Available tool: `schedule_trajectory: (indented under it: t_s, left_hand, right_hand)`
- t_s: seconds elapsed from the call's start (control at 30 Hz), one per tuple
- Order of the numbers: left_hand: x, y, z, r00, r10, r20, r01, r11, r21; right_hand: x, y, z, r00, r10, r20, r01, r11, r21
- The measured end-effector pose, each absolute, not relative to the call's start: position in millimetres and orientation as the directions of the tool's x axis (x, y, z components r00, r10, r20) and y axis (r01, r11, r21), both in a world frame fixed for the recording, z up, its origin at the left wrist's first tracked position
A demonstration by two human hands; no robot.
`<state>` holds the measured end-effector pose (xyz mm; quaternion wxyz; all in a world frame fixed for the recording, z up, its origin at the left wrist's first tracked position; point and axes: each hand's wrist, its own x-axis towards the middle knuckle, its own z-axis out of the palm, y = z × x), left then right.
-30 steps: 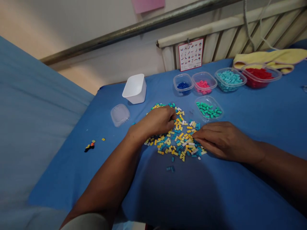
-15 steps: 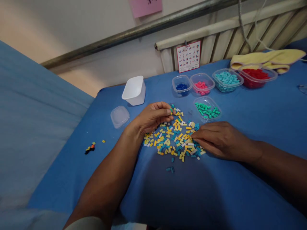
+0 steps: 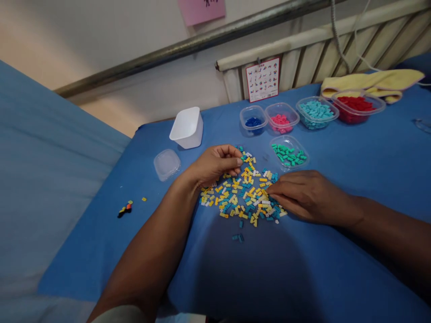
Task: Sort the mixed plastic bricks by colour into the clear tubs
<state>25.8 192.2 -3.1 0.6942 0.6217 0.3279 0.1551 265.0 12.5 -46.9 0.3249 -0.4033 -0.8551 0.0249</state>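
Note:
A loose pile of small toy building bricks (image 3: 249, 197), mostly yellow, pale yellow, teal and white, lies on the blue cloth. My left hand (image 3: 220, 163) is over the pile's far left side, thumb and fingers pinched together. A small green brick (image 3: 243, 158) shows at its fingertips. At the pile's right edge, my right hand (image 3: 305, 195) has its fingers pressed together, tips down among the bricks. What those fingertips hold, if anything, is hidden. A clear tub of green bricks (image 3: 289, 153) stands just beyond my right hand.
Clear tubs of dark blue (image 3: 253, 122), pink (image 3: 281, 122), light blue (image 3: 316, 110) and red bricks (image 3: 356, 105) line the back. A white container (image 3: 187, 128) and clear lid (image 3: 167, 164) are left. A picture card (image 3: 263, 80) leans on the radiator (image 3: 296, 45), near a yellow cloth (image 3: 370, 84).
My left thumb and fingers have shifted slightly at the green brick. My right hand stays at the pile's right edge. The whole view has moved a little.

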Motion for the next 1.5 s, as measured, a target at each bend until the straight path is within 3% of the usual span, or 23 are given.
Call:
schedule_trajectory:
  t_s: [0.2, 0.33, 0.43, 0.6, 0.83, 1.1, 1.23, 1.3, 1.4, 1.5]
  left_hand:
    - [52, 183, 4, 0.812, 0.560, -0.165, 0.333, -0.212, 0.919]
    - [100, 184, 4, 0.867, 0.498, -0.034, 0.334, -0.528, 0.781]
    - [136, 191, 1, 0.889, 0.453, 0.065, 0.278, -0.648, 0.709]
    - [135, 202, 5, 0.859, 0.485, 0.161, 0.301, -0.735, 0.608]
    - [67, 181, 23, 0.776, 0.621, -0.111, 0.610, -0.694, 0.383]
    - [67, 163, 11, 0.701, 0.691, -0.175, 0.711, -0.694, 0.111]
    - [69, 160, 4, 0.757, 0.645, -0.109, 0.654, -0.742, 0.149]
    - [66, 163, 9, 0.775, 0.628, -0.071, 0.624, -0.743, 0.240]
    - [50, 178, 29, 0.722, 0.692, -0.020, 0.629, -0.643, 0.438]
    - [25, 198, 50, 0.580, 0.813, 0.061, 0.691, -0.530, 0.491]
  right_hand:
    - [265, 14, -48, -0.464, 0.706, 0.535, 0.671, 0.674, -0.308]
    - [265, 14, -48, -0.465, 0.702, 0.539, 0.675, 0.675, -0.298]
    - [265, 14, -46, -0.467, 0.697, 0.544, 0.675, 0.679, -0.290]
    - [266, 14, -47, -0.468, 0.697, 0.543, 0.676, 0.678, -0.288]
    - [266, 15, -50, -0.461, 0.709, 0.533, 0.665, 0.674, -0.322]
    - [266, 14, -48, -0.467, 0.710, 0.527, 0.669, 0.673, -0.314]
    - [266, 14, -47, -0.468, 0.706, 0.531, 0.673, 0.675, -0.302]
    - [266, 13, -47, -0.470, 0.708, 0.527, 0.676, 0.673, -0.300]
    - [267, 12, -47, -0.467, 0.712, 0.524, 0.680, 0.668, -0.302]
    - [266, 12, -47, -0.463, 0.714, 0.525, 0.678, 0.667, -0.309]
